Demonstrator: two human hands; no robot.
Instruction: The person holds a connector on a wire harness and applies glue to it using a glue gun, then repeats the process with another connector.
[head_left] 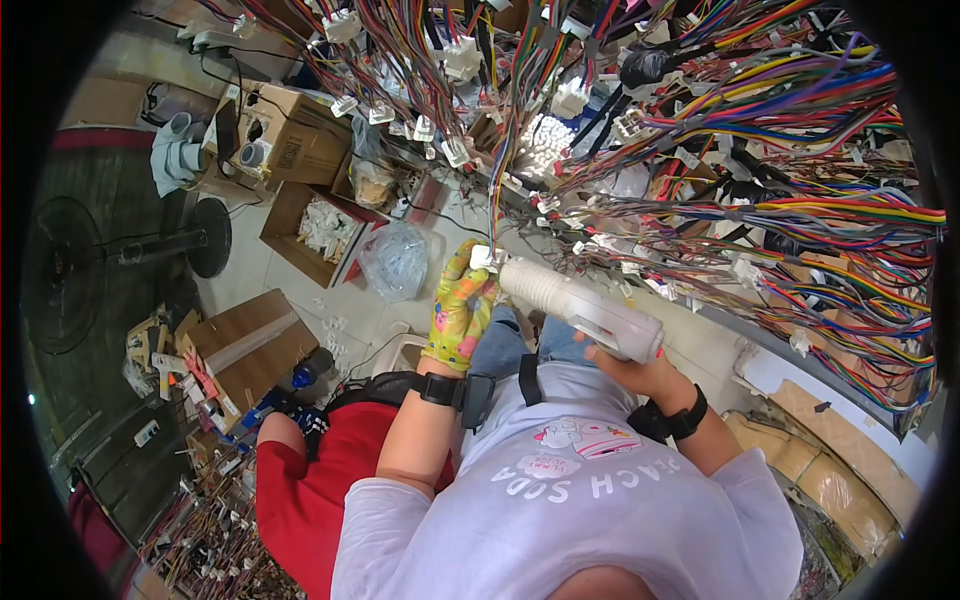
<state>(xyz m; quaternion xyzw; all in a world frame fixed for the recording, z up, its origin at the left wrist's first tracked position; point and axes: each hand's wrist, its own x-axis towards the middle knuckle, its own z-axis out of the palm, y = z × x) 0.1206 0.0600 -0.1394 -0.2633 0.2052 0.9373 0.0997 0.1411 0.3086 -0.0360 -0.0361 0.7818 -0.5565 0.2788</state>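
Note:
In a yellow flowered glove, my left hand [460,315] is closed around a white plastic connector [484,258]. A thin bunch of coloured wires [496,200] runs up from that connector to the harnesses hanging above. My right hand [645,374] is bare and grips a white hand-held tool [590,312] by its rear end, partly hidden beneath it. The tool's ribbed nose points left and lies right beside the connector; whether they touch, I cannot tell.
Thick wire harnesses [800,215] with white connectors spread across the top and right. At the left are an open box of white parts [327,228], a clear plastic bag [394,260], a taped carton [250,345] and a fan [65,275]. A person in red [300,500] is close on my left.

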